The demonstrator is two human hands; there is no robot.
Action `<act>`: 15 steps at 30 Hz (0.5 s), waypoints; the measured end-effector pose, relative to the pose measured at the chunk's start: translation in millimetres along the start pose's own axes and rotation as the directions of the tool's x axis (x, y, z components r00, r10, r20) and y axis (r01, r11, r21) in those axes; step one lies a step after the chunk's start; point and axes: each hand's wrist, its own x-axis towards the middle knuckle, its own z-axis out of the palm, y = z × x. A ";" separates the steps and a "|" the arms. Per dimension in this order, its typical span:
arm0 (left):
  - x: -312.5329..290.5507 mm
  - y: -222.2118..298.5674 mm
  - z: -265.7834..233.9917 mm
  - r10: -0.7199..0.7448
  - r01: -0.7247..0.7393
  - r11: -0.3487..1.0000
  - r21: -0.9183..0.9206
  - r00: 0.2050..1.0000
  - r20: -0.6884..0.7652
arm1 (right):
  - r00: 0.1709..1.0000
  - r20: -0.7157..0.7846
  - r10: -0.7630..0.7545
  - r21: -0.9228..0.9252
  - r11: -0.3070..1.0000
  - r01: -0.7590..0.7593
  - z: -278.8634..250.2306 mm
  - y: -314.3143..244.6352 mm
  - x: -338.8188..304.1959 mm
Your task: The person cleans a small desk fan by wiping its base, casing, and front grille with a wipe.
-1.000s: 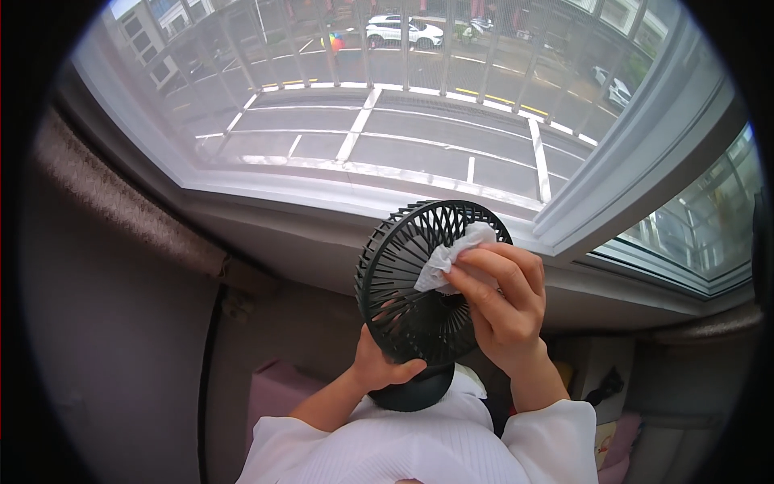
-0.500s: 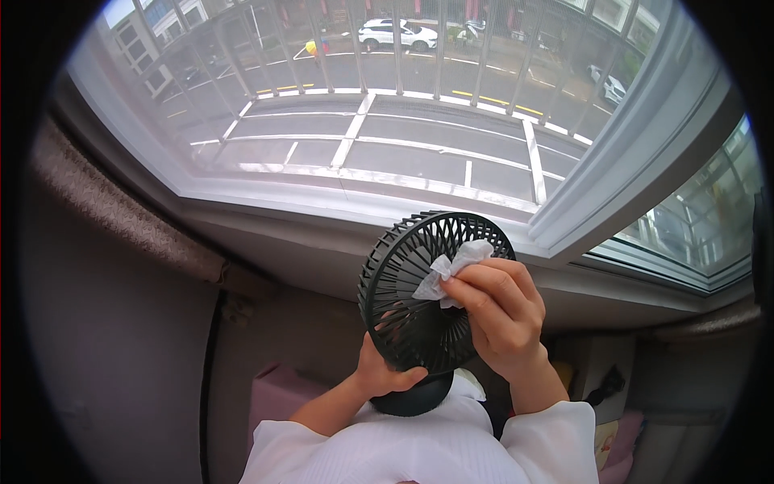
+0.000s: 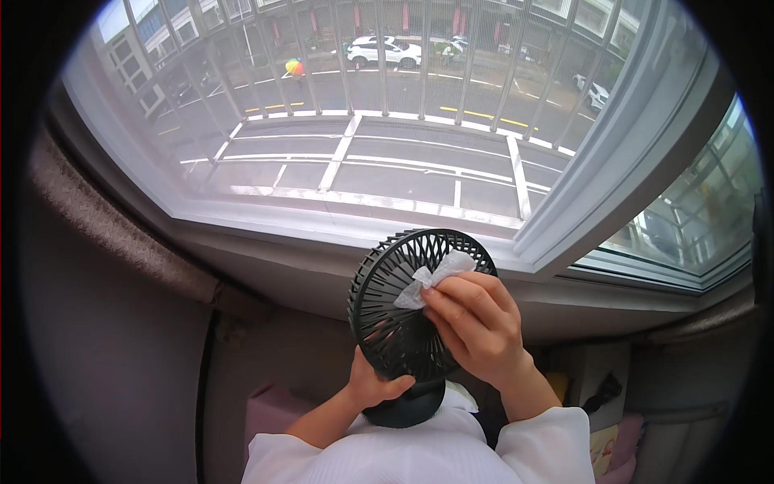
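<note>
A dark green fan (image 3: 379,323) with a round slatted grille is held up close to my body, its face tilted upward. My left hand (image 3: 377,382) grips it low on the left, thumb across the lower rim and the other fingers hidden behind the cage. Below that rim shows the fan's round base (image 3: 407,407). Pinched in the fingers of my right hand (image 3: 481,323) is a crumpled white tissue (image 3: 435,278), which lies against the front of the grille, right of its middle.
Beyond the fan stands a window with a white frame (image 3: 339,230) and metal bars, a street with a white car (image 3: 384,52) outside. A windowsill (image 3: 282,254) runs below it. A pink item (image 3: 274,413) lies low on the left, a dark object (image 3: 605,393) on the right.
The fan and both hands appear slightly lower and further left, as does the window scene. The tissue stays pinched against the grille.
</note>
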 end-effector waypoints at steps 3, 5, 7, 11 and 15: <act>2.1 2.9 4.0 -0.008 0.006 0.999 0.031 0.999 0.039 | 0.997 -0.075 -0.009 0.022 1.000 0.011 1.1 11.3 14.1; 4.1 6.6 8.4 0.005 -0.007 0.999 0.040 0.998 0.057 | 0.992 -0.123 -0.028 -0.012 1.000 0.027 2.2 14.8 21.2; 3.4 9.1 10.4 -0.025 0.027 1.000 -0.017 0.998 0.061 | 0.992 -0.122 -0.027 -0.028 0.999 0.024 -0.1 12.1 20.9; 1.2 -4.7 -5.1 0.017 -0.018 1.000 0.025 0.998 0.053 | 0.999 -0.021 -0.042 -0.015 0.999 0.042 -0.5 5.8 0.4; 2.2 -6.6 -5.7 -0.028 0.027 1.000 0.010 0.999 0.041 | 0.999 -0.002 -0.051 -0.031 0.998 0.051 -3.2 12.9 5.2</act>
